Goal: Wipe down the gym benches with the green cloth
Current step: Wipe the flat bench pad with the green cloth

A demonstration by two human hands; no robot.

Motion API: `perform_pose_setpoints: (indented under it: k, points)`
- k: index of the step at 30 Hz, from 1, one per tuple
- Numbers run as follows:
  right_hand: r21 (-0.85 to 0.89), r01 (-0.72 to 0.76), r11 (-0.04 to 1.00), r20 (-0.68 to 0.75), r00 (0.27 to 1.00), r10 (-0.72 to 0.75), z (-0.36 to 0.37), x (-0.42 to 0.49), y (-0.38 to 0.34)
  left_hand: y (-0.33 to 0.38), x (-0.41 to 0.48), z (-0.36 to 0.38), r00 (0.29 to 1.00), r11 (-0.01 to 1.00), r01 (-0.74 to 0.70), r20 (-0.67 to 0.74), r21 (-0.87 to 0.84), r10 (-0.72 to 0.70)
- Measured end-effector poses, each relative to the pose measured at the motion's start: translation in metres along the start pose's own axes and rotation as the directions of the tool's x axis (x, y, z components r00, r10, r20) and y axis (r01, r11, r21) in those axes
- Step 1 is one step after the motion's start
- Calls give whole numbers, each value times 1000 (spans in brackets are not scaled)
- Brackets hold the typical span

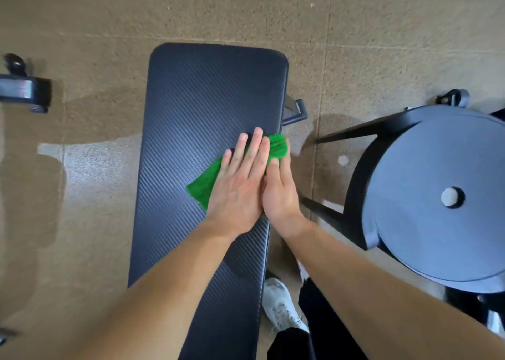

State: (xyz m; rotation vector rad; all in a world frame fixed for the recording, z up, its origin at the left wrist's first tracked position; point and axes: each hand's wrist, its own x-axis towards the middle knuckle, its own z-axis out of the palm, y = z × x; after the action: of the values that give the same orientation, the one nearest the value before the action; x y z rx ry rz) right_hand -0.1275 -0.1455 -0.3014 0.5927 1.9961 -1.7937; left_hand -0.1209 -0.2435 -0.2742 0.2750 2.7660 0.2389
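A long black padded gym bench [191, 113] runs away from me down the middle of the view. The green cloth [207, 184] lies on the bench's right side, reaching to its right edge. My left hand [240, 179] lies flat on the cloth with straight fingers, pressing it to the pad. My right hand [280, 193] is beside it at the bench's right edge, fingers straight along the cloth's edge, its thumb partly under the left hand. Most of the cloth is hidden under both hands.
A black stand with a large round grey weight plate [442, 195] stands close on the right. Another machine's black foot [24, 91] juts in at the left. The bench's own foot [295, 110] pokes out on its right. My white shoe [281, 305] stands below. Speckled tan floor [82, 168] lies all around.
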Motion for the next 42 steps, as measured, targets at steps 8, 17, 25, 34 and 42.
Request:
perform_pose_setpoints:
  k: [8, 17, 25, 34, 42]
  points:
    - [57, 5, 998, -44, 999, -2, -1, 59, -25, -6, 59, -10, 992, 1000, -1, -126, -6, 0]
    - [-37, -133, 990, 7, 991, 133, 3, -65, 32, 13, -77, 28, 999, 999, 43, 33, 4, -43]
    - [1, -116, 993, -17, 993, 116, -4, 27, -9, 6, 14, 8, 993, 998, 51, -108, 37, -47]
    - [36, -197, 980, 62, 979, 194, 1, -113, 74, 29, -130, 53, 997, 997, 75, -32, 11, -75]
    - [184, -220, 958, 7, 975, 223, -1, -53, 52, 27, -82, 44, 994, 997, 76, -71, -22, -78]
